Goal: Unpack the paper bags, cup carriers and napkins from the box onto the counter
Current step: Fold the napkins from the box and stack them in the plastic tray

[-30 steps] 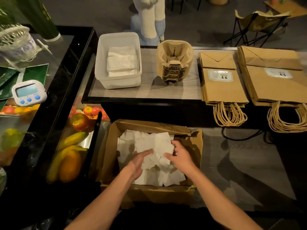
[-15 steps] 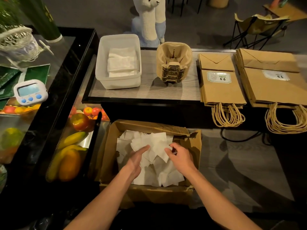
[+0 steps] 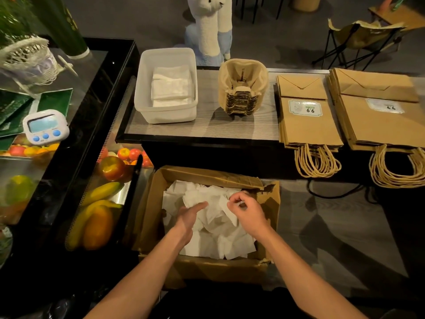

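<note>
The box (image 3: 218, 270) stands open on the floor and serves as the reference point. Loose white napkins (image 3: 220, 245) fill its interior in a disordered pile.

Left hand (image 3: 187, 218): positioned inside the box, left of centre. The visible fingers are extended straight and rest on top of the napkins, with nothing gripped.

Right hand (image 3: 248, 210): positioned inside the box, right of centre, close to the left hand but apart from it. Its fingers are curled, and the thumb and fingertips pinch the edge of a napkin at the top of the pile.

The counter (image 3: 207, 130) lies beyond the far side of the box. On it:
- Beyond the box's far left corner: a white tub (image 3: 147, 88) holding folded napkins (image 3: 171, 86).
- Directly beyond the box: a nested stack of cup carriers (image 3: 241, 88).
- Beyond and right of the box: two flat stacks of paper bags (image 3: 308, 125), handles overhanging the counter edge.

Left of the box: a display case with fruit (image 3: 99, 217).
</note>
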